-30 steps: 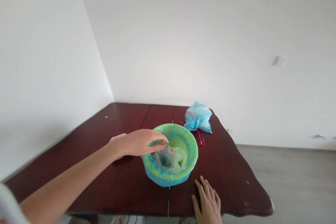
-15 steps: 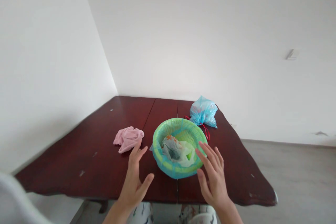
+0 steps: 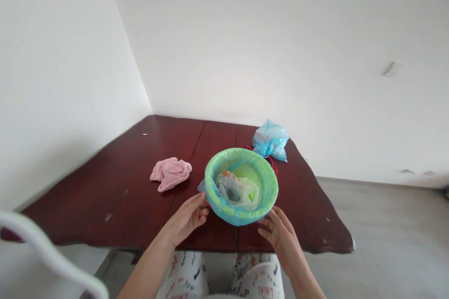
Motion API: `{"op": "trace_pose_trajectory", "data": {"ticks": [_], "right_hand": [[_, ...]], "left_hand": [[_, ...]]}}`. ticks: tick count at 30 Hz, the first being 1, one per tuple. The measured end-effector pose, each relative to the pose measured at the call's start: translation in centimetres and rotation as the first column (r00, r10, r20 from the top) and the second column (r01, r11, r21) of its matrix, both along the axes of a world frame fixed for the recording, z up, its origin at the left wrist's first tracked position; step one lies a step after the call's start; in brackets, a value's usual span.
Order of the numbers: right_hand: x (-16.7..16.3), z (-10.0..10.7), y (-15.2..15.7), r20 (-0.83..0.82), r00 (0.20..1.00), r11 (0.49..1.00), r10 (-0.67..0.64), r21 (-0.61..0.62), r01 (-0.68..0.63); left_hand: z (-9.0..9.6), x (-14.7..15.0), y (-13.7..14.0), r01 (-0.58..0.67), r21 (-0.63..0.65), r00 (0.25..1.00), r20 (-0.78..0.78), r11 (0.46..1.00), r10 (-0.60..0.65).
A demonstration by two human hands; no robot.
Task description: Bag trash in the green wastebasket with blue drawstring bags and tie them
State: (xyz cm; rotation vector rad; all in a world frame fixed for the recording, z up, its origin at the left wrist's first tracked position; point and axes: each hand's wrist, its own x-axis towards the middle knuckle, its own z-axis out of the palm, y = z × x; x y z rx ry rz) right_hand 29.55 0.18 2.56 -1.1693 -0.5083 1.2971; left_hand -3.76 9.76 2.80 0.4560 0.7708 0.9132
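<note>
A light-green mesh plastic basket stands on the table with a blue plastic bag drawn over its rim and outside. Inside lie a crumpled greyish plastic bag with orange print and a whitish bag with a bright green patch. My left hand is at the basket's lower left, its fingers curled at the blue bag's edge beside a bit of red drawstring. At the lower right, my right hand touches the bag-covered side with its fingers bent and apart. The basket partly hides its fingertips.
A crumpled pink cloth lies left of the basket on the dark red wooden table. Behind it on the right sits a tied, filled blue bag with red drawstrings. A white curved object stands at the lower left.
Both hands have moved from open above the basket's near sides to low against the bag-covered outside. Their fingers have curled. The view has shifted slightly downward.
</note>
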Motion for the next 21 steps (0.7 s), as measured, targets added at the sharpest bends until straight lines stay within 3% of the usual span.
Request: {"op": "trace_pose_trajectory", "data": {"ticks": [5,9,16,21], "right_hand": [[-0.9,1.2,-0.5,-0.114,0.988,0.994,0.106,0.012,-0.105],[-2.0,2.0,-0.3,-0.096,0.973,0.977,0.210,-0.001,-0.211],[-4.9,1.8,-1.3,-0.110,0.960,0.963,0.259,-0.048,-0.265],[-6.0,1.6,-1.7,-0.228,0.937,0.960,0.264,-0.030,-0.278]], "left_hand": [[0.5,0.2,-1.7,0.039,0.049,0.984,0.170,0.998,-0.047],[0.1,1.2,-2.9,0.026,0.141,0.995,0.094,0.990,-0.039],[-0.7,4.2,-6.3,0.205,0.314,0.977,-0.116,0.927,-0.177],[0.0,6.5,-7.7,0.227,0.266,0.974,-0.091,0.937,-0.209]]}}
